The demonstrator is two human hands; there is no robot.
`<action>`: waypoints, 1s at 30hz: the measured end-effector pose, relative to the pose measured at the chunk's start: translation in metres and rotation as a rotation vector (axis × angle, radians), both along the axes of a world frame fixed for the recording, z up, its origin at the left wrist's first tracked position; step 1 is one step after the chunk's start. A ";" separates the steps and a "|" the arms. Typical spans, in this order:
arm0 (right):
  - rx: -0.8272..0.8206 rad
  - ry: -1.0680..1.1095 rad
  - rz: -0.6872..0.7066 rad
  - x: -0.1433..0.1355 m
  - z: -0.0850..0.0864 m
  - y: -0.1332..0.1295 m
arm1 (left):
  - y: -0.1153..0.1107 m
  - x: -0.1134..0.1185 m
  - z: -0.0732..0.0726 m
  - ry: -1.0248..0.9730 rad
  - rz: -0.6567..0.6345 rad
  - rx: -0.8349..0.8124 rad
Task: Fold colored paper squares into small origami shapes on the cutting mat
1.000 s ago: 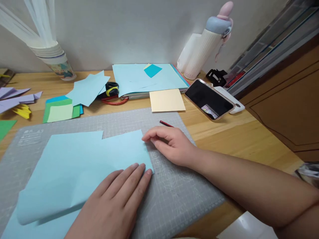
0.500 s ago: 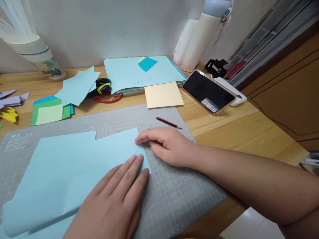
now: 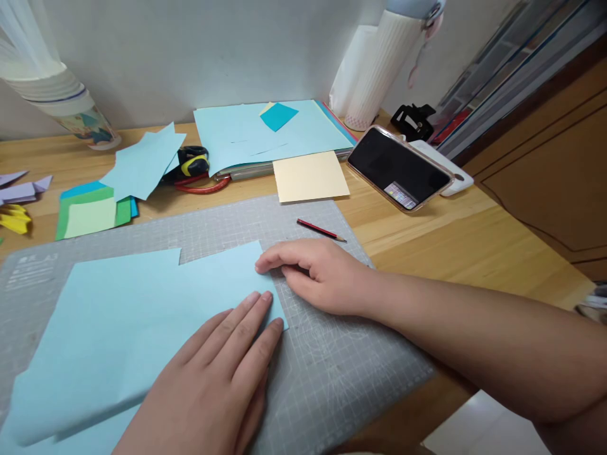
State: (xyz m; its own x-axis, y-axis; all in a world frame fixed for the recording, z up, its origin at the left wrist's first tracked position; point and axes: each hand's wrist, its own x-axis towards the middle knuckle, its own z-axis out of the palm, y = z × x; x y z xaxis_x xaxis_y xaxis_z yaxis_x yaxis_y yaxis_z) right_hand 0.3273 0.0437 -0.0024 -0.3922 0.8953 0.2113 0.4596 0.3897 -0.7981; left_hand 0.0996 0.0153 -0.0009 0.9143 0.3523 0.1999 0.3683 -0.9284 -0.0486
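Observation:
A folded sheet of light blue paper (image 3: 118, 316) lies on the grey cutting mat (image 3: 322, 379), with a step-shaped notch in its far edge and a raised fold at the near left. My left hand (image 3: 222, 373) is spread flat over the paper's right part, its fingertips close to the right edge. At the far right corner, my right hand (image 3: 317, 275) rests with curved fingers, the index fingertip touching the paper's edge. Its thumb is apart from the index finger, and I see nothing held between them. A red and black pencil (image 3: 321, 230) lies just beyond the right hand.
Behind the mat are a cream paper square (image 3: 310, 177), a phone (image 3: 398, 167), a stack of coloured paper (image 3: 241, 136), and scissors (image 3: 194, 164) partly under blue scraps (image 3: 145, 161). A white bottle (image 3: 384, 69) and paper cups (image 3: 83, 114) stand by the wall. Folded paper pieces (image 3: 21, 189) lie left.
The view has shifted slightly. Both hands keep nearly the same place on the light blue paper.

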 end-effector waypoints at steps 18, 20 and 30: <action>-0.019 -0.004 0.000 0.000 0.000 0.000 | 0.001 0.000 0.003 0.006 0.010 -0.041; -0.022 -0.007 -0.003 0.000 0.000 0.000 | 0.001 0.000 0.002 0.005 0.012 -0.041; -0.020 -0.009 0.004 0.000 0.000 -0.001 | 0.002 0.002 0.004 0.000 0.002 -0.052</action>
State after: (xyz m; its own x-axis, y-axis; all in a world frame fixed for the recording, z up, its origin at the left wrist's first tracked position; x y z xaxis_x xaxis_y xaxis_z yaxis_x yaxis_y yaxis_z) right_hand 0.3275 0.0431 -0.0024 -0.3976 0.8977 0.1900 0.4652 0.3757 -0.8015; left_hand 0.1013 0.0177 0.0029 0.9134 0.3645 0.1813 0.3706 -0.9288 0.0002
